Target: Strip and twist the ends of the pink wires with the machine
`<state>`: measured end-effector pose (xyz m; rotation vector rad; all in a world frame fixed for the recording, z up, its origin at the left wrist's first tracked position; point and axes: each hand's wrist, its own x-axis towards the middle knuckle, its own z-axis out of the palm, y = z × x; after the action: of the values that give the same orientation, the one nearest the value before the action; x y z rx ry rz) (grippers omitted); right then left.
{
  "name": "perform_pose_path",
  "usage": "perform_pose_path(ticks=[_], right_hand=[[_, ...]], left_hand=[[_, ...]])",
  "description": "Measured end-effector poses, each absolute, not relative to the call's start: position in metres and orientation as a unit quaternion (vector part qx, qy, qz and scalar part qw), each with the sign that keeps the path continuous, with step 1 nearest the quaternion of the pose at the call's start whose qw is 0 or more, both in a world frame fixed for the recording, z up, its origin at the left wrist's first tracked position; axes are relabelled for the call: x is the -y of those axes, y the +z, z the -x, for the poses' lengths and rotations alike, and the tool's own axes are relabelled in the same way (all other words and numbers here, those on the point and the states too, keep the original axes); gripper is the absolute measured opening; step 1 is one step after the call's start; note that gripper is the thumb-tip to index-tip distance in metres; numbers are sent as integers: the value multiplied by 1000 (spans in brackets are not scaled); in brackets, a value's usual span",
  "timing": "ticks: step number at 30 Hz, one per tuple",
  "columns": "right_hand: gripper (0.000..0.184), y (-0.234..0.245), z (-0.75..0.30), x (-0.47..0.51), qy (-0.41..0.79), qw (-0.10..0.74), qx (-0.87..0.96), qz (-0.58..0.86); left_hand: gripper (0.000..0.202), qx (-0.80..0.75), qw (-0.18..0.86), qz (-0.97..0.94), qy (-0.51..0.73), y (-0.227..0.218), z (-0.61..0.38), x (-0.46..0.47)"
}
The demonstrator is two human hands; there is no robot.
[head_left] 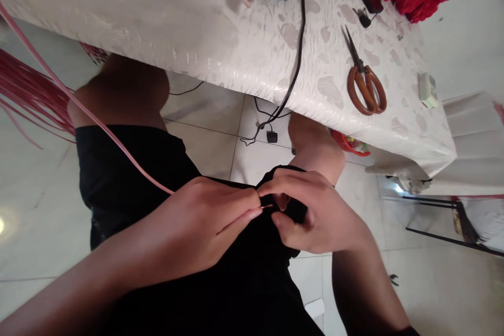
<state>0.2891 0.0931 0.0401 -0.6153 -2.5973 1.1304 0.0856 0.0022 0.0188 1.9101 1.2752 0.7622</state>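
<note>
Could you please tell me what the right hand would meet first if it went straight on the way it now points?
Probably the end of the pink cord, just before the left hand's fingertips; depth is hard to judge here.

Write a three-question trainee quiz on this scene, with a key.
1. True or false: the left hand grips the pale pink insulated wire.
2. Which tool lies on the white patterned tablecloth?
A) Pliers
B) Orange-handled steel scissors
C) A hammer
3. Fill in the blank: the thin black cable drops over the tablecloth's edge toward the ____.

Key:
1. True
2. B
3. white tiled floor
</note>
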Motion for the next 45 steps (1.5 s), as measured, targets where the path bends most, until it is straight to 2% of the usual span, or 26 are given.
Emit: perform_pose_path(ticks=[2,4,5,8,15,24,45], right_hand=[[22,46,-290,-91,361,78,902,222],[9,49,-288,-89,314,47,923,216],[9,50,-287,-88,290,35,933,211],[18,52,-284,-86,254,12,948,192],[26,54,-279,-87,234,-37,954,185],[24,37,-281,-88,268,110,942,170],[25,31,-278,-87,221,206,938,173]], left_hand=[[28,-483,344,-747,300,17,-87,-2],[27,-476,331,-756,304,15,-88,-3],[27,-473,323,-761,304,14,-89,-3],[26,-460,308,-777,299,13,-88,-4],[28,-449,294,-793,288,15,-86,-5],[30,-450,351,-763,303,11,-84,-4],[31,-479,351,-749,295,14,-77,-3]])
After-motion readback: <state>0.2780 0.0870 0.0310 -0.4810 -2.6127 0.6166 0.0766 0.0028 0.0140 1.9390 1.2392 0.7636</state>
